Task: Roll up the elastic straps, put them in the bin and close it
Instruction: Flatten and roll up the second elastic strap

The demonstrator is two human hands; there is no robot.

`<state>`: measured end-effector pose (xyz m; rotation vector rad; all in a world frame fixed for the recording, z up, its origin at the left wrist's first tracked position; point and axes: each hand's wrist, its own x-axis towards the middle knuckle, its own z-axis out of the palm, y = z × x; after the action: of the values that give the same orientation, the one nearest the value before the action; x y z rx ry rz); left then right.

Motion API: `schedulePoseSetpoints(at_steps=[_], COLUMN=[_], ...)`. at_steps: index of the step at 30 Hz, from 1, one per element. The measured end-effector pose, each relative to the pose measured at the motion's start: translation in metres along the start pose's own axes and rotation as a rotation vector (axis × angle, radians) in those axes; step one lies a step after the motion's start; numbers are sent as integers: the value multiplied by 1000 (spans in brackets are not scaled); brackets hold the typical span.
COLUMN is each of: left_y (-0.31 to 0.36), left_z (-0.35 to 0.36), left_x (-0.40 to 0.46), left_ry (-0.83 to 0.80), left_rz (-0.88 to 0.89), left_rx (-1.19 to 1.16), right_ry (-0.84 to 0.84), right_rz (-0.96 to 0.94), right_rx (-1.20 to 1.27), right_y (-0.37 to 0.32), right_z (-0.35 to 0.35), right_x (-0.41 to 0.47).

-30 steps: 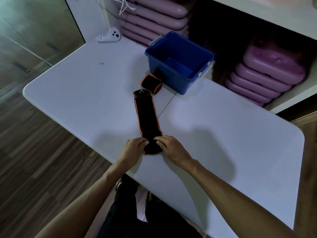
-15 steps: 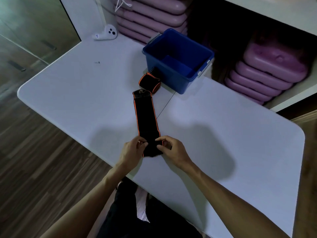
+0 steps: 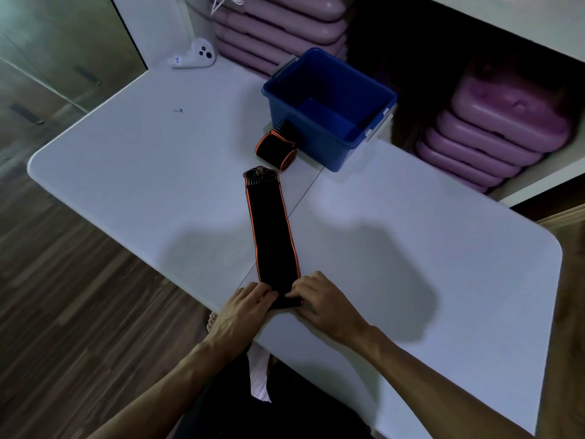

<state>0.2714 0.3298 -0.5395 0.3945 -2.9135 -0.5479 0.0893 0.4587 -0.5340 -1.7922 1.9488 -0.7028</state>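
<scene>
A black elastic strap with orange edges [image 3: 270, 229] lies flat on the white table [image 3: 411, 248], stretching away from me toward the bin. Its near end is folded into a small roll between my hands. My left hand [image 3: 243, 308] pinches the roll's left side and my right hand [image 3: 323, 302] presses its right side. A second strap [image 3: 276, 147], rolled up, rests on the table against the front left corner of the open blue bin [image 3: 319, 147]. The bin looks empty inside. No lid is in view.
A white controller [image 3: 194, 56] lies at the table's far left corner, with a tiny dark object [image 3: 178, 110] nearer in. Stacked pink step platforms [image 3: 493, 134] fill the shelves behind the bin. Wooden floor lies to the left, and my legs are under the near table edge.
Both hands stay at the strap's near end; the fingers have turned it over into a small roll. The camera view shifted slightly.
</scene>
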Motion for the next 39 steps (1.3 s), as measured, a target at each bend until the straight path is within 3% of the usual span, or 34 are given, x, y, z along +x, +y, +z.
schedulePoseSetpoints(at_steps=[6, 10, 14, 21, 25, 32, 39], left_y=[14, 21, 11, 1, -13, -27, -52], left_z=[-6, -11, -22, 6, 11, 10, 10], left_x=[-1, -4, 31, 84, 74, 76, 83], left_ry=[35, 22, 121, -156, -149, -137, -157], left_rz=[0, 2, -109, -393, -425, -502, -446], left_rx=[96, 39, -13, 144, 94, -1, 119], right_ry=[158, 160, 149, 143, 126, 46, 5], right_rz=[-177, -204, -202, -290, -303, -283, -228], right_rx=[-270, -339, -363, -442, -486, -459, -313], right_y=[6, 10, 8, -4, -6, -8, -8], right_z=[4, 9, 11, 2, 2, 6, 6], right_x=[-14, -23, -28, -22, -22, -23, -23])
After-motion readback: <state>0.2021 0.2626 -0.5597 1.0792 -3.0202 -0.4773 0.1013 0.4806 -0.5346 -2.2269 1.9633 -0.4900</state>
